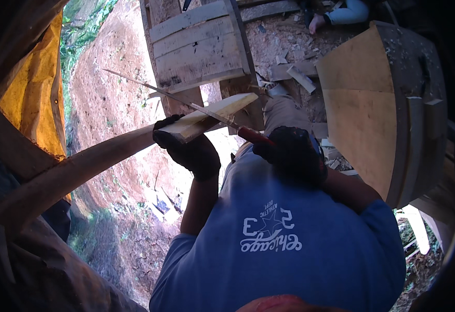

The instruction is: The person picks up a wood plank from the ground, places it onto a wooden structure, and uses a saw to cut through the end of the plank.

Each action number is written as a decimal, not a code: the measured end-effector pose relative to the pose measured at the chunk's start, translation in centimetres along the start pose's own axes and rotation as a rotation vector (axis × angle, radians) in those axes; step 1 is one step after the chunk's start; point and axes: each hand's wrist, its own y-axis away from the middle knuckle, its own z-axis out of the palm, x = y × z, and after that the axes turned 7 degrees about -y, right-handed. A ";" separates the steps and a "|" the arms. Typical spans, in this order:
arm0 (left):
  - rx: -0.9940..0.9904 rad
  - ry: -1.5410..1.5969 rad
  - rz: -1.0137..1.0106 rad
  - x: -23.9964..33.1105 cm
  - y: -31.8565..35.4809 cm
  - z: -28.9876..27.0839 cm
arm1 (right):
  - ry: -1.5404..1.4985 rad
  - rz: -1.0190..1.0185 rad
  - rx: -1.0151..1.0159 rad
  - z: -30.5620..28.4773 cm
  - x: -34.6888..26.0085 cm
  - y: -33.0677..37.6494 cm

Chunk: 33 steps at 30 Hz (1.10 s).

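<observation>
A short, pale piece of wood (219, 110) with a pointed far end sits in my left hand (193, 156). The hand wears a black glove, with its fingers wrapped round the near end. My right hand (296, 157), also gloved in black, is closed on the red handle of a long-bladed tool (251, 135). Its narrow blade runs to the far left across the top of the wood and appears to touch it. Seen nearly edge-on, the blade could be a saw or a machete; I cannot tell which.
A thick curved wooden pole (82, 161) slopes in from the left beside an orange tarp (32, 78). Ahead stands a slatted wooden structure (199, 49); a large wooden panel (360, 104) is at right. Offcuts (301, 79) litter the ground near another person's leg (349, 13).
</observation>
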 end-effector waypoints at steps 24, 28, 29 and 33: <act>0.112 -0.126 0.003 -2.3 1.1 -1.5 | -0.231 0.004 -0.189 3.0 2.2 1.5; 0.011 -0.657 0.182 3.4 1.1 1.7 | -0.788 0.031 -0.012 -1.5 0.2 -2.0; 0.011 -0.654 0.182 3.0 1.0 1.5 | -0.751 0.058 -0.050 -1.3 0.1 -1.8; 0.034 -0.677 0.211 1.7 0.7 0.0 | -0.041 -0.054 -0.118 2.6 1.7 2.0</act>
